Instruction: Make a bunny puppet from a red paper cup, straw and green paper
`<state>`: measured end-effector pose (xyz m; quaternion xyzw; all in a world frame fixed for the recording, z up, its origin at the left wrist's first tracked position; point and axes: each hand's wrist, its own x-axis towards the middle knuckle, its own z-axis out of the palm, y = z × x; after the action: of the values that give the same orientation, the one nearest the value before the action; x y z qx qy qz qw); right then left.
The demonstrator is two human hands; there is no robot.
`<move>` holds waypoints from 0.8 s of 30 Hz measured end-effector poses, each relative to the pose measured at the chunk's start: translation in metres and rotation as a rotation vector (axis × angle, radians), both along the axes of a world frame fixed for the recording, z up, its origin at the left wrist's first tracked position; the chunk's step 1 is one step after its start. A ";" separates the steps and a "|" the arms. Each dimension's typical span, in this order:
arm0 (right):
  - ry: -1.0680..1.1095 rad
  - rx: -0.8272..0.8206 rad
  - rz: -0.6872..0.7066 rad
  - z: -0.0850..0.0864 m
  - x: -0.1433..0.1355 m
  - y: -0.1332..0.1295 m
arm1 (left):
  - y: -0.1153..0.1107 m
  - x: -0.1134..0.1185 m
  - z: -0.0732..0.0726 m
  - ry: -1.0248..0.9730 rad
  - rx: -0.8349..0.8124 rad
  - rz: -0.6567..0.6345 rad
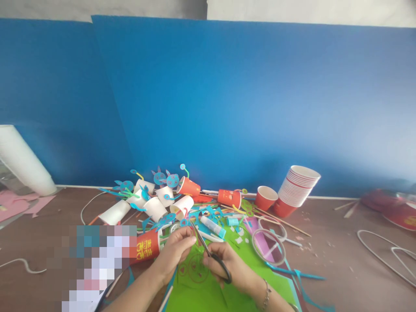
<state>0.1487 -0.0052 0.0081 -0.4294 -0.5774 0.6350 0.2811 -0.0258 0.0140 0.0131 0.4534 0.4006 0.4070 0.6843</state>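
Note:
Black-handled scissors are in my right hand, their blades pointing up and left toward my left hand. The fingers of my left hand are pinched together beside the blades, on a small piece of green paper that is hard to make out. Under both hands lies a green sheet with reddish drawn round shapes. A glue stick rests just beyond the blades. Left of my left hand, a red cup with yellow characters lies on its side.
Paper cups with blue animal cutouts lie behind the hands. A cup stack leans at the right, near tape rolls, thin sticks and blue scraps. Pink paper and white cups are far left. A blue panel rises behind.

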 end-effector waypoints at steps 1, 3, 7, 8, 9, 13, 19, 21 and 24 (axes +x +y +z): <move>0.001 0.000 0.001 0.000 0.000 0.000 | 0.000 0.000 0.000 0.000 -0.004 0.001; 0.001 0.000 0.004 0.000 0.000 0.000 | 0.000 0.000 0.001 -0.001 -0.008 0.003; -0.020 0.011 0.018 0.000 0.002 0.001 | 0.001 -0.001 0.000 0.004 -0.004 -0.022; -0.028 0.017 0.023 0.001 0.003 0.001 | 0.001 -0.002 0.000 0.007 -0.003 -0.031; -0.037 0.022 0.030 0.001 0.004 0.001 | 0.001 -0.003 0.000 0.008 -0.003 -0.039; -0.071 0.050 0.058 0.003 0.008 0.003 | 0.001 -0.003 0.002 0.008 -0.005 -0.051; -0.008 0.012 -0.148 0.003 0.000 0.004 | -0.003 0.005 0.001 0.028 0.006 0.003; 0.007 -0.012 -0.196 0.003 -0.005 0.003 | -0.005 0.010 -0.001 0.031 0.031 0.043; 0.016 -0.012 -0.227 -0.001 -0.009 0.002 | -0.006 0.014 -0.003 0.074 0.037 0.040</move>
<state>0.1398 -0.0034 0.0076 -0.4888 -0.5190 0.6057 0.3534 -0.0116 0.0077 0.0102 0.4727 0.4270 0.4111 0.6521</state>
